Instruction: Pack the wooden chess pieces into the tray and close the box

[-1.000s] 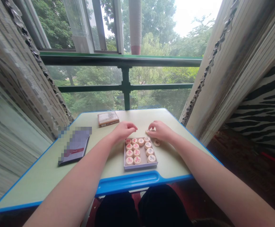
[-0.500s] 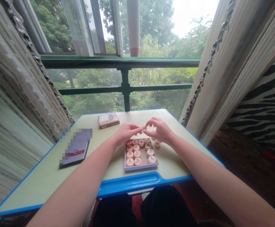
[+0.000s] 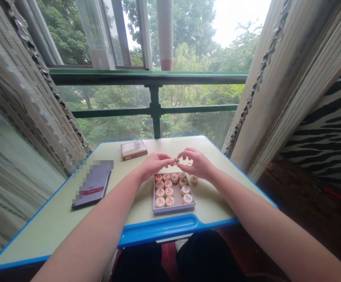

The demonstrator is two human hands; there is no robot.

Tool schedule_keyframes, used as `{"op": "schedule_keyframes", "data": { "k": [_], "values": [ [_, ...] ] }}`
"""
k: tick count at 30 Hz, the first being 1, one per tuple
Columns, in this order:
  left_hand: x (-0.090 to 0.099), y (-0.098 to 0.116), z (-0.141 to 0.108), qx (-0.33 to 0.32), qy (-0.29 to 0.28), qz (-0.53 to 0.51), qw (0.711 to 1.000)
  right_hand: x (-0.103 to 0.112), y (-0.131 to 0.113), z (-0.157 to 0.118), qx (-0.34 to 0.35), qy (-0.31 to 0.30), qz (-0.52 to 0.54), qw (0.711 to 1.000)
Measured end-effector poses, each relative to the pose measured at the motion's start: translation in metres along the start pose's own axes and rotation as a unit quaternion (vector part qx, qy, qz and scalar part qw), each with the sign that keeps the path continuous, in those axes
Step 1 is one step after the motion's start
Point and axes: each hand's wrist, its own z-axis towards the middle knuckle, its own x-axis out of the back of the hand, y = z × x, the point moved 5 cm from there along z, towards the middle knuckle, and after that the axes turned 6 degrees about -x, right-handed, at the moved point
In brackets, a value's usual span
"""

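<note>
Above the far edge of a shallow box (image 3: 174, 210), a small round wooden piece with a dark character (image 3: 176, 161) is held between both hands. My left hand (image 3: 156, 165) pinches it from the left, thumb and forefinger together. From the right, my right hand (image 3: 196, 163) grips it with curved fingers. Inside the box stand several round pieces, red-marked ones (image 3: 169, 191) on the left and dark-marked ones (image 3: 187, 199) on the right, with a bare strip of box floor between. Loose on the table, just right of the box, lies another piece (image 3: 194, 179); one more is partly behind my right fingers.
The pale table (image 3: 135, 207) has a blue rim and a blue tray groove (image 3: 161, 231) at its near edge. A flat case (image 3: 134, 149) lies at the back left, a dark, partly pixelated flat object (image 3: 95, 190) at the left. Curtains flank the window.
The piece held between my hands has tilted and moved very slightly down and left in view. My right fingers have shifted a little around it. The view has moved slightly.
</note>
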Motion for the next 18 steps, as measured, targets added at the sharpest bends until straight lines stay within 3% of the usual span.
{"op": "schedule_keyframes", "data": {
  "k": [8,18],
  "values": [
    [-0.0011,-0.0032,0.0001,0.017,-0.001,0.019,1.0,-0.0057,-0.0002,0.0003,0.001,-0.027,0.0,1.0],
    [-0.0009,-0.0054,0.0001,0.029,-0.009,-0.008,1.0,-0.0038,-0.0054,-0.0007,0.026,-0.015,0.0,1.0]
  ]
}}
